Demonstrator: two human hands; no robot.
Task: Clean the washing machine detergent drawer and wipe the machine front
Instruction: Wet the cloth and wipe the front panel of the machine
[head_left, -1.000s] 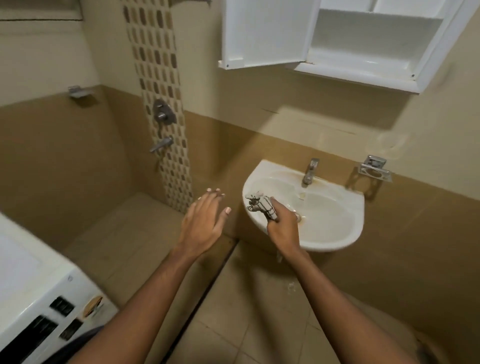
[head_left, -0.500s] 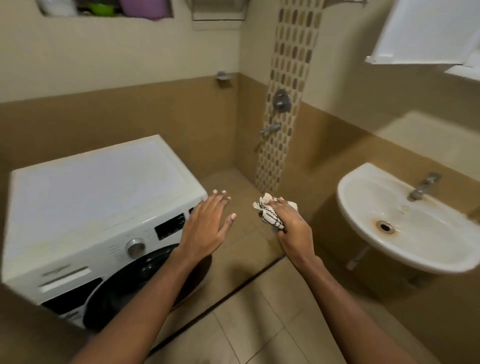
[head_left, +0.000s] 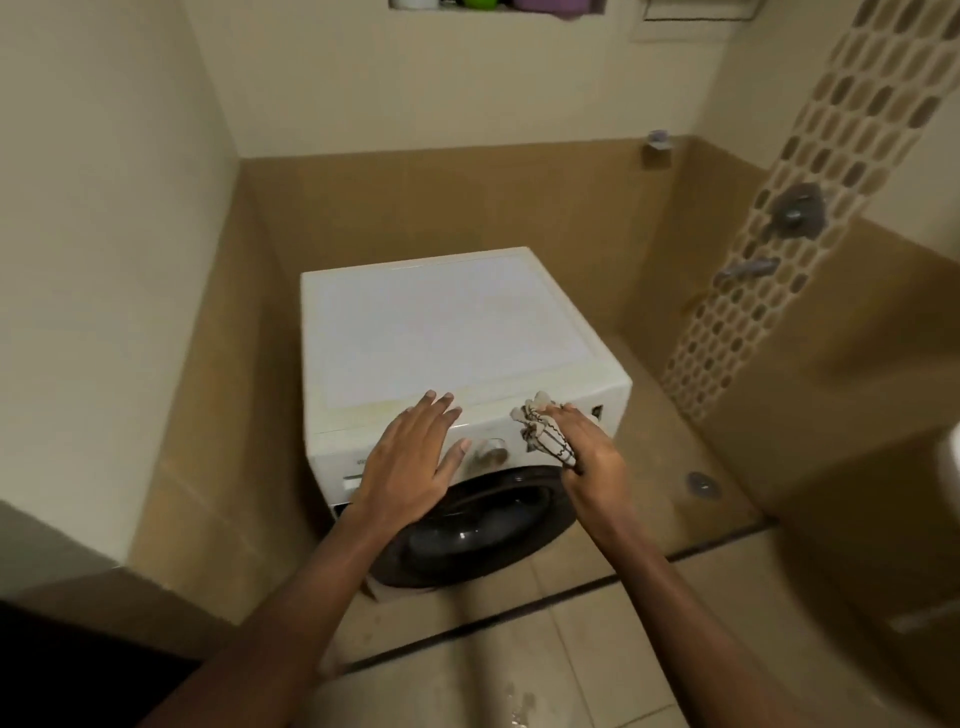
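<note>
We held our flat left hand (head_left: 410, 462) over the front edge of the white washing machine (head_left: 441, 332), while our right hand (head_left: 589, 460) gripped a bunched patterned cloth (head_left: 543, 434) above its dark round door (head_left: 483, 525).

Shower valve (head_left: 795, 210) above spout (head_left: 748, 270) on mosaic strip (head_left: 852, 130); floor drain (head_left: 702, 484) nearby

Only one view here: a wide-angle head cam, aimed forward and steeply down. Both arms run up from the bottom edge, so the left hand (head_left: 410, 457) and the right hand (head_left: 587, 457), gripping a cloth (head_left: 543, 436), land mid-frame and pretty close. The washer (head_left: 447, 332) sits just beyond the hands, seen from above and slightly from the front.
</note>
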